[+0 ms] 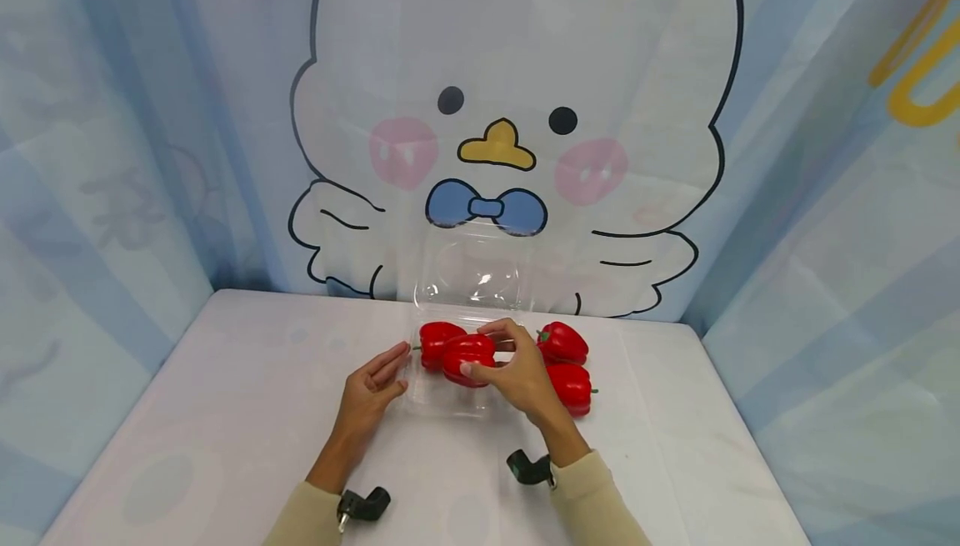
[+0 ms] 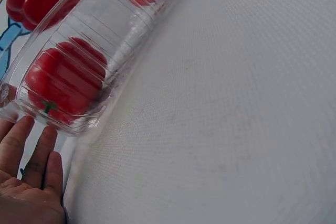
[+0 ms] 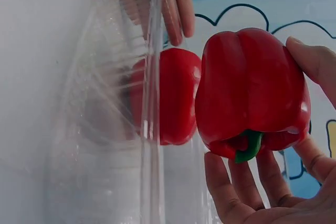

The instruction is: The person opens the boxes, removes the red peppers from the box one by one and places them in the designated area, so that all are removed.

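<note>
My right hand (image 1: 522,373) holds a red bell pepper (image 3: 252,90) between thumb and fingers, above the clear plastic container (image 1: 444,404). Its green stem faces the fingers in the right wrist view. Inside the container, toward its left side, sits another red bell pepper (image 2: 65,80), seen through the ribbed clear wall. My left hand (image 1: 367,392) is at the container's left side, fingers extended with the fingertips (image 2: 50,132) right at the wall. Behind, the container's clear lid (image 1: 472,275) stands raised on its hinge side.
Two more red bell peppers lie right of the container, one farther back (image 1: 564,343) and one nearer (image 1: 572,388). The white tabletop (image 1: 225,413) meets a curtain (image 1: 637,112) with a cartoon bird at the back. Dark camera mounts sit at both wrists.
</note>
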`<state>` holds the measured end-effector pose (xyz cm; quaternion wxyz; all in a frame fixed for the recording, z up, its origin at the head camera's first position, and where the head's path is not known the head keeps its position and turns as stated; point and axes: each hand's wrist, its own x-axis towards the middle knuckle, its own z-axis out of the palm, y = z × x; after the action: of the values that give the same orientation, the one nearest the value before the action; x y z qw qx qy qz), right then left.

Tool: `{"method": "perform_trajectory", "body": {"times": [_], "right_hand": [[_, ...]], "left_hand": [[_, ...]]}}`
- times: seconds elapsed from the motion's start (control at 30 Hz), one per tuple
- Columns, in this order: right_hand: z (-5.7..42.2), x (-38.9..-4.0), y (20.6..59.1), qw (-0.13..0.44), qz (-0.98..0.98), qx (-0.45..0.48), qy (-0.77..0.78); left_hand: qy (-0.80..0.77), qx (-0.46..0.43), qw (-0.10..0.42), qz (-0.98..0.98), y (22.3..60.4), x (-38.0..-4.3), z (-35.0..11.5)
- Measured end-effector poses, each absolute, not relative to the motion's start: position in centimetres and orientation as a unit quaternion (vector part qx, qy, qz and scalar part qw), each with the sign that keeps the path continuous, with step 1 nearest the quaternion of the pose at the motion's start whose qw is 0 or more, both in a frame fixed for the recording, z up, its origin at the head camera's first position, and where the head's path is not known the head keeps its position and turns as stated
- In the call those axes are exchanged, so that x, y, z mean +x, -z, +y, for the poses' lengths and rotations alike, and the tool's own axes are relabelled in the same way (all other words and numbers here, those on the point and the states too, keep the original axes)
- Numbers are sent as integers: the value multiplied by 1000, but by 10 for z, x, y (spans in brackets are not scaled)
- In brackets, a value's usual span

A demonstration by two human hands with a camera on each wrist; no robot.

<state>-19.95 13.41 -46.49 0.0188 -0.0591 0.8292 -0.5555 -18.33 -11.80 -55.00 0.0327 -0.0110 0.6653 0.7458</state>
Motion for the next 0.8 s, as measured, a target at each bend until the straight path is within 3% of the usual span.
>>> {"method": "perform_trajectory", "body": {"times": [0.8], "right_hand": [[179,-207,443,-21,840,-9,541]], "left_hand": [[-743,-19,39,667,548,-183,-117]]}}
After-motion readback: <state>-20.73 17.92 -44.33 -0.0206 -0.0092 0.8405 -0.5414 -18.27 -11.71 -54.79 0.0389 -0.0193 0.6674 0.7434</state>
